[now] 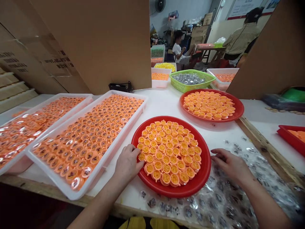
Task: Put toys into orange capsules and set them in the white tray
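Note:
A round red tray lies in front of me, packed with several small orange cups holding yellow bits. My left hand rests at the tray's left rim, fingers curled, fingertips touching an orange cup at the edge. My right hand lies to the right of the tray, fingers bent down onto a spread of clear plastic lids with dark prints. Whether it pinches one of them is hidden.
Two white rectangular trays of capped orange cups lie to the left. A second red tray of cups sits behind, then a green basket and white bins. Cardboard boxes flank both sides. People sit in the background.

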`<state>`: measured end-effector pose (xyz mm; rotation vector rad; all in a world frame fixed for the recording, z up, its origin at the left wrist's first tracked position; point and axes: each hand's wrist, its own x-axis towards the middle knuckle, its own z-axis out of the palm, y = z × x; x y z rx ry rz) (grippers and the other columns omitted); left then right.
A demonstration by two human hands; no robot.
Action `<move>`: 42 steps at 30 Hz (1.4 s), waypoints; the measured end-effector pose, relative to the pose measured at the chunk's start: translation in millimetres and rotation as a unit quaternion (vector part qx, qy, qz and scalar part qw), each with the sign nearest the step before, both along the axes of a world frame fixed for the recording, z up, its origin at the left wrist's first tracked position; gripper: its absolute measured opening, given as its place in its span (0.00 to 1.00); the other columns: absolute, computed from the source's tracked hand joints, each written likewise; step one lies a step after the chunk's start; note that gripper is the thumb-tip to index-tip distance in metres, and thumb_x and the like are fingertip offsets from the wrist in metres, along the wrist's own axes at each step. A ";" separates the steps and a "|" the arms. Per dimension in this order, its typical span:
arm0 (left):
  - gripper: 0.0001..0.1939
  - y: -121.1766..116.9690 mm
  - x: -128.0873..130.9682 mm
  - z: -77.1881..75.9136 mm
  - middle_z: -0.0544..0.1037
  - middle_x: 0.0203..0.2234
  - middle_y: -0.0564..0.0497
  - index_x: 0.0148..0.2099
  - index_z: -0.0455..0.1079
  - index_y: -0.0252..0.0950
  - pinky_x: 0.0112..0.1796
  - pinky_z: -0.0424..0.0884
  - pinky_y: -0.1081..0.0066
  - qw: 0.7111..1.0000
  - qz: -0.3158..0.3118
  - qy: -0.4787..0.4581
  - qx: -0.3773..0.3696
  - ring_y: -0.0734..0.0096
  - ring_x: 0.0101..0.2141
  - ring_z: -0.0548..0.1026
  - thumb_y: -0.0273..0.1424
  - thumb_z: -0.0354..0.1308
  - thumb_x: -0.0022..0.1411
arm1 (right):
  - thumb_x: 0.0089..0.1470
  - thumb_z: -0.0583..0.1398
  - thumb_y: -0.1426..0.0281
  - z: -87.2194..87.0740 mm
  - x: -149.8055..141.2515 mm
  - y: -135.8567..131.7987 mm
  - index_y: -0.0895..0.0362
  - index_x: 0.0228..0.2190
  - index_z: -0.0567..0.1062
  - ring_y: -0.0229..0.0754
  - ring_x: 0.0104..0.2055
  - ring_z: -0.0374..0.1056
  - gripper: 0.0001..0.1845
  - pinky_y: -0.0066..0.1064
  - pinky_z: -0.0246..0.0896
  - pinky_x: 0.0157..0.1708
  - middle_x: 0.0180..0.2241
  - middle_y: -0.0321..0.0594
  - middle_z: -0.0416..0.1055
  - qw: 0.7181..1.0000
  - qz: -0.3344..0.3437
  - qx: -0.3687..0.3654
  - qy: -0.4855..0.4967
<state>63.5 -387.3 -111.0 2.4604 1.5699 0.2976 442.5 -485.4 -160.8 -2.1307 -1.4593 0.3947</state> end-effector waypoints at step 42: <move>0.08 10.0 -24.4 31.4 0.75 0.31 0.48 0.37 0.69 0.36 0.34 0.67 0.68 0.999 -0.036 -0.033 -0.011 0.64 0.34 0.72 0.30 0.54 0.53 | 0.43 0.57 0.53 11.3 -6.2 -1.0 0.54 0.37 0.71 0.45 0.23 0.70 0.22 0.36 0.63 0.27 0.27 0.39 0.73 0.992 -0.084 0.039 0.082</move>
